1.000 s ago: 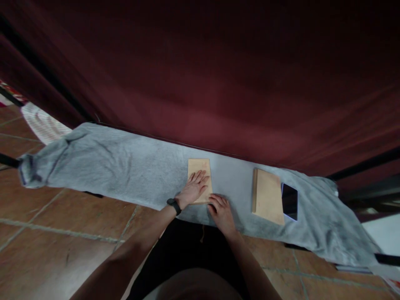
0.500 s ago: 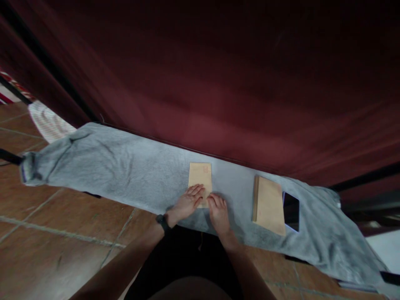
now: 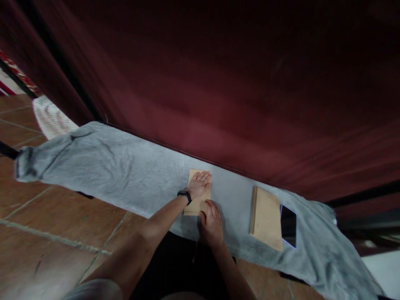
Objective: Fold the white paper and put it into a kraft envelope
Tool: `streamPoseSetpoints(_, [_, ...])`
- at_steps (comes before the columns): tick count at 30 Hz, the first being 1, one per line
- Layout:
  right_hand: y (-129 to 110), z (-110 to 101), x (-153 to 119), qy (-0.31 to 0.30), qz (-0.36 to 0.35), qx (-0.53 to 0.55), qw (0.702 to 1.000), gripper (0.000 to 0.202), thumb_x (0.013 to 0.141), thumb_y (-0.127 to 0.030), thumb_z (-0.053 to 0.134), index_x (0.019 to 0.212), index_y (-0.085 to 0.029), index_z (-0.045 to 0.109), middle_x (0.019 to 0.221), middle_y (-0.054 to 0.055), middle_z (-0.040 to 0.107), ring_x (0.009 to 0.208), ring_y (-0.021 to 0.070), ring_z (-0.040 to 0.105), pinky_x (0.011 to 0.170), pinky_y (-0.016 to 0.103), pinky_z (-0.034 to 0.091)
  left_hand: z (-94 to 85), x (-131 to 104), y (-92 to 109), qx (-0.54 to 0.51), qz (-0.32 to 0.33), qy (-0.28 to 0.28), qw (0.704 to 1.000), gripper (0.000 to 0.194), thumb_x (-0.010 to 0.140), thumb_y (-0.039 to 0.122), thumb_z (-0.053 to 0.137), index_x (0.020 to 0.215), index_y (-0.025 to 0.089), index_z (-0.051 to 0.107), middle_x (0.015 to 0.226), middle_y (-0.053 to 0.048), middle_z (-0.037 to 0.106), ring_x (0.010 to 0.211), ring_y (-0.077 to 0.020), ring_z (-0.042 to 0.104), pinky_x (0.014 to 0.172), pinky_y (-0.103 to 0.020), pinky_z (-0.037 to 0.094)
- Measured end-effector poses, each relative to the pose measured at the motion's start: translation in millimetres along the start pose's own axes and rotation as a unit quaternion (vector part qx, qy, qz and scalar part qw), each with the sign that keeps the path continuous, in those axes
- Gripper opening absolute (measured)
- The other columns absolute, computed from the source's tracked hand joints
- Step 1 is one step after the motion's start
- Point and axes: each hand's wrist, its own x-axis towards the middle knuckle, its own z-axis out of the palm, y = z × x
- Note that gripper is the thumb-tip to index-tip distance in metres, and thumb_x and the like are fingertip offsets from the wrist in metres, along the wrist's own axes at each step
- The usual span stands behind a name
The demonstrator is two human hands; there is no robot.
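A tan paper envelope (image 3: 197, 205) lies flat on the grey cloth in front of me, partly covered by both hands. My left hand (image 3: 198, 186), with a dark watch band at the wrist, rests flat on its upper part, fingers stretched out. At the lower right edge of the envelope is my right hand (image 3: 213, 223), its fingers bent together over the border, thumb beside them. A stack of similar tan envelopes (image 3: 267, 216) sits to the right, the top one skewed.
Beside the stack lies a phone (image 3: 288, 226) with a dark screen and a purple edge. Grey cloth (image 3: 150, 175) covers the long narrow surface, wrinkled at both ends. A dark red curtain (image 3: 200, 104) hangs behind it. Tiled floor (image 3: 56, 250) shows below.
My left hand has slid up and to the right over the envelope, covering its red print. My right hand has moved slightly down and left along the edge. The view has shifted a little.
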Motion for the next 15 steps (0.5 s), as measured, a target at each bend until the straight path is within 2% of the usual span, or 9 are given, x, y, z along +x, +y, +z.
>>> streamPoseSetpoints(4, [0, 2, 0, 0.012, 0.017, -0.007, 1.000, 0.042, 0.096, -0.020, 0.041, 0.137, -0.017, 0.049, 0.132, 0.014, 0.060, 0.126, 0.0255, 0.053, 0.106, 0.043, 0.043, 2.8, -7, 2, -0.003, 0.003, -0.008, 1.000, 0.053, 0.093, 0.027, 0.039, 0.145, 0.022, 0.048, 0.154, -0.007, 0.047, 0.147, -0.0200, 0.033, 0.122, -0.042, 0.015])
streamPoseSetpoints(7, [0, 3, -1, 0.022, 0.014, -0.018, 1.000, 0.041, 0.096, -0.020, 0.042, 0.136, -0.017, 0.050, 0.130, 0.014, 0.061, 0.124, 0.0260, 0.054, 0.105, 0.043, 0.043, 2.5, -29, 5, 0.009, 0.004, -0.044, 0.999, 0.053, 0.097, 0.031, 0.035, 0.147, 0.020, 0.045, 0.155, -0.009, 0.045, 0.147, -0.0195, 0.032, 0.122, -0.041, 0.016])
streamPoseSetpoints(11, [1, 5, -2, 0.037, 0.008, -0.018, 0.999, 0.040, 0.096, -0.020, 0.044, 0.135, -0.016, 0.051, 0.128, 0.014, 0.062, 0.122, 0.0255, 0.055, 0.104, 0.043, 0.044, -2.5, -60, 14, 0.058, 0.020, -0.112, 0.992, 0.054, 0.102, 0.033, 0.021, 0.153, 0.018, 0.035, 0.161, -0.008, 0.034, 0.151, -0.0166, 0.023, 0.123, -0.041, 0.013])
streamPoseSetpoints(15, [4, 6, -2, 0.035, -0.002, -0.001, 0.999, 0.038, 0.095, -0.018, 0.042, 0.132, -0.017, 0.053, 0.128, 0.012, 0.061, 0.123, 0.0239, 0.053, 0.104, 0.041, 0.044, -6.7, -93, 30, 0.093, 0.025, -0.137, 0.986, 0.057, 0.105, 0.038, 0.015, 0.155, 0.016, 0.031, 0.162, -0.008, 0.030, 0.151, -0.0176, 0.020, 0.123, -0.041, 0.013])
